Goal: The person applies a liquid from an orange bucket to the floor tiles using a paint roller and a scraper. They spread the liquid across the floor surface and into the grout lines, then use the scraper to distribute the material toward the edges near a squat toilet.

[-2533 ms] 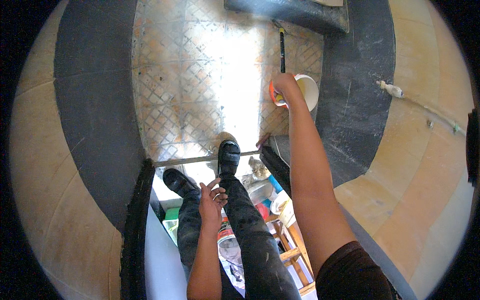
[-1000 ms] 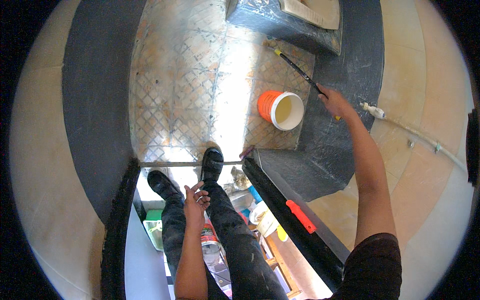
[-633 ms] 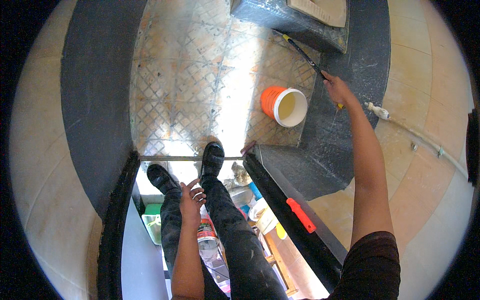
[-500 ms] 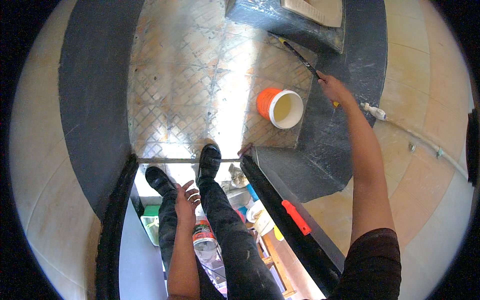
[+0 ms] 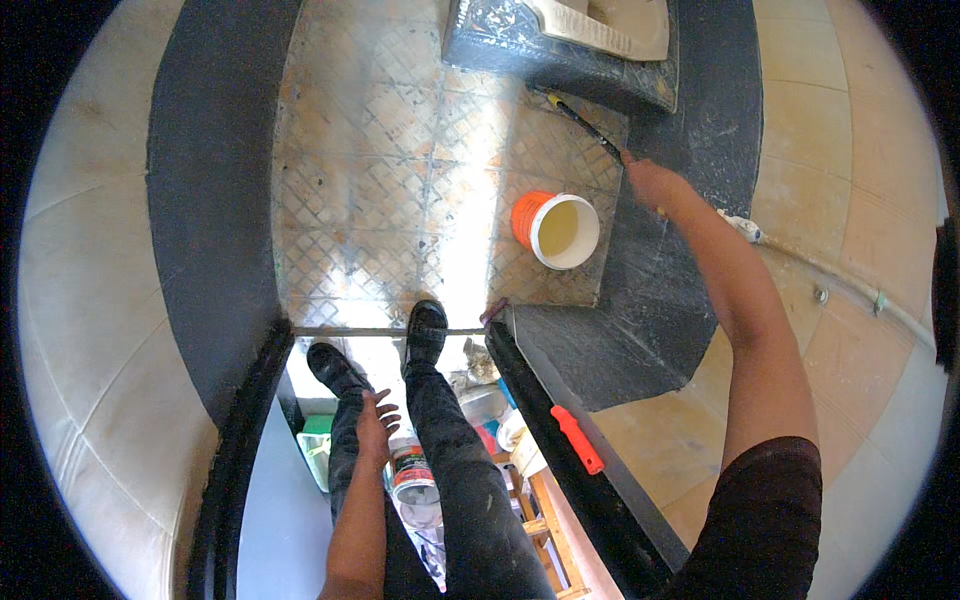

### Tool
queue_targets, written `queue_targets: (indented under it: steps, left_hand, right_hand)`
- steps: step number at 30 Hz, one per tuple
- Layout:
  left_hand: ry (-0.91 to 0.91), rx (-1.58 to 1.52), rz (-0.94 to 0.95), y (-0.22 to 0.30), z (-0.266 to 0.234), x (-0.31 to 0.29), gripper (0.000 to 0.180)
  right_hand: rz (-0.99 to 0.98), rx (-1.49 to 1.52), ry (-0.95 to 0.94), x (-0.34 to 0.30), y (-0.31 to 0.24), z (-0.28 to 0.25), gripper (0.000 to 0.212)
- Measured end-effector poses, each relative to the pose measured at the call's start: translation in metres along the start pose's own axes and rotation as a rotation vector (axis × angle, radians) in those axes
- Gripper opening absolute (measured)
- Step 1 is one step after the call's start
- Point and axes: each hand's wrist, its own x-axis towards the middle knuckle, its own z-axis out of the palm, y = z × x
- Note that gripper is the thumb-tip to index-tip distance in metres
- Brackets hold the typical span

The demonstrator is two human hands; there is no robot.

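Observation:
My right hand (image 5: 655, 186) is closed around a long, thin black pole (image 5: 590, 128) with a yellow part near its far end. That end meets the floor along the base of a dark raised block (image 5: 560, 65); its tip is too small to make out, possibly a brush. Below the hand stands an orange bucket (image 5: 528, 218) with a white rim and some yellowish liquid inside. My left hand (image 5: 376, 428) hangs beside my left leg, fingers apart and holding nothing.
A pale basin-like fixture (image 5: 610, 35) tops the block. A red-handled tool (image 5: 578, 440) lies on the black door frame (image 5: 545, 430). A pipe (image 5: 820, 262) runs along the right wall. Behind the threshold (image 5: 390, 331) are a green container (image 5: 316, 450), another bucket (image 5: 412, 470) and a wooden ladder-like frame (image 5: 548, 520).
My right hand has shifted slightly left with the pole, and its tip has slid left along the block's base. My left hand stays by my leg. The whole view has tilted a little.

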Motion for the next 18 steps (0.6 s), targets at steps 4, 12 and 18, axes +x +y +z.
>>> queue_targets:
  steps: [4, 12, 18]
  left_hand:
    - [-0.016, 0.043, 0.028, -0.003, -0.007, -0.018, 0.066]
    - [-0.04, 0.148, 0.11, 0.006, -0.022, -0.095, 0.065]
    - [-0.079, 0.243, 0.168, 0.024, -0.033, -0.116, 0.068]
  right_hand:
    - [-0.018, -0.114, -0.045, 0.007, 0.023, 0.014, 0.077]
    - [0.046, 0.338, 0.134, -0.018, 0.009, 0.014, 0.06]
    - [-0.01, 0.232, 0.228, 0.069, 0.036, 0.079, 0.042]
